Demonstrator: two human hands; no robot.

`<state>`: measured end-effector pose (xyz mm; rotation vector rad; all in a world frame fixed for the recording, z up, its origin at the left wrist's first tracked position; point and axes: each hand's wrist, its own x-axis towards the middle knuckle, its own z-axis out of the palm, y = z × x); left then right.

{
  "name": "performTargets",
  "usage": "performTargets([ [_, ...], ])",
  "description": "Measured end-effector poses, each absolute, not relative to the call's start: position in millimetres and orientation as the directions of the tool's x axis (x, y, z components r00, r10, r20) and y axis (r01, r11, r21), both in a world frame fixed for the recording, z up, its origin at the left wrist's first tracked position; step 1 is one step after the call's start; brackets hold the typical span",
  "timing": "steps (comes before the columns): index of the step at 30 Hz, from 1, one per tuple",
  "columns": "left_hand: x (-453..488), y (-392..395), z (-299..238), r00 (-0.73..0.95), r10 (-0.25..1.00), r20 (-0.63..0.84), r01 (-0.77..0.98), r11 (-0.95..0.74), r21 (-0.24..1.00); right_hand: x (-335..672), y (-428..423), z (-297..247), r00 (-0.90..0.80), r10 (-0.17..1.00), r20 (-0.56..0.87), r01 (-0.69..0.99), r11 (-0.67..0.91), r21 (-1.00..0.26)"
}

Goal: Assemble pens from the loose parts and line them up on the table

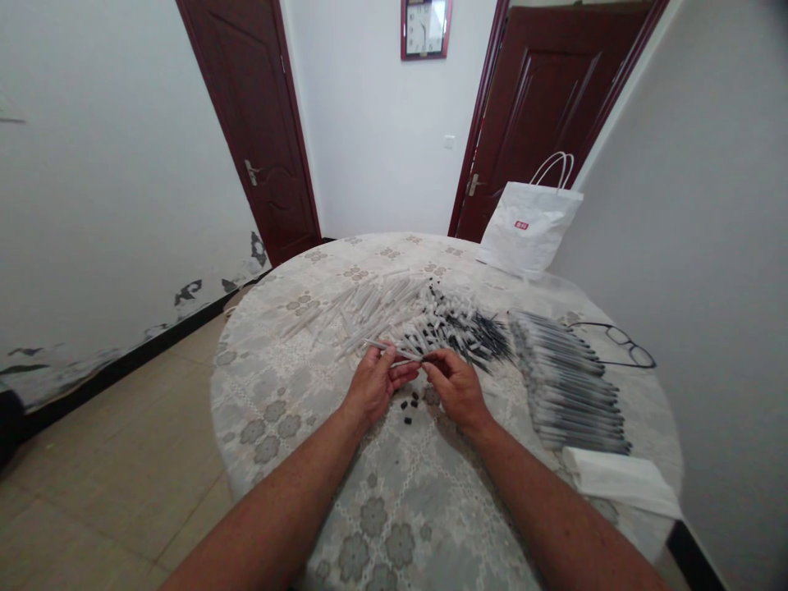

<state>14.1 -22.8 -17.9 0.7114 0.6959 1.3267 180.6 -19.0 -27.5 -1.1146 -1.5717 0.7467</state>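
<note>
Slim white tube is up in my hands, just above the table, slanting down from left to right over the near edge of the loose pile. Left hand, palm partly turned up: thumb pressed on the tube against the fingers, the other fingers half curled, loosely apart. Right hand: thumb and forefinger tips nearly together at the tube's right end, pinching a small dark piece; remaining fingers folded in. Can't tell if that piece is already seated on the tube. A few black bits lie on the cloth just below, between my wrists. Beyond the left hand, loose pale tubes fan out; right of them, touching, a heap of white-and-black pieces. Further right, dark-tipped sticks lie side by side in rows, eyeglasses next to them, folded white sheet nearer me. White paper bag stands at the far right of the patterned tablecloth. Behind: two dark red doors, wall clock between.
</note>
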Motion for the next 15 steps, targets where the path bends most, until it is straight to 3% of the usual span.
performTargets([
  [7, 14.3, -21.7, -18.3, 0.122, 0.992, -0.042, -0.585, 0.106, 0.804, 183.8, -21.4, -24.0, -0.094, 0.937, 0.337, 0.412, 0.345, -0.843],
  [11, 15.2, -21.8, -19.1, 0.123, 0.991, -0.046, -0.574, 0.109, 0.812, 185.4, -22.6, -25.0, -0.101, 0.945, 0.311, 0.398, 0.325, -0.858],
  [15, 14.3, -20.8, -20.0, 0.083, 0.995, -0.047, -0.581, 0.087, 0.810, 187.2, -22.7, -24.1, -0.072, 0.924, 0.375, 0.383, 0.373, -0.845],
])
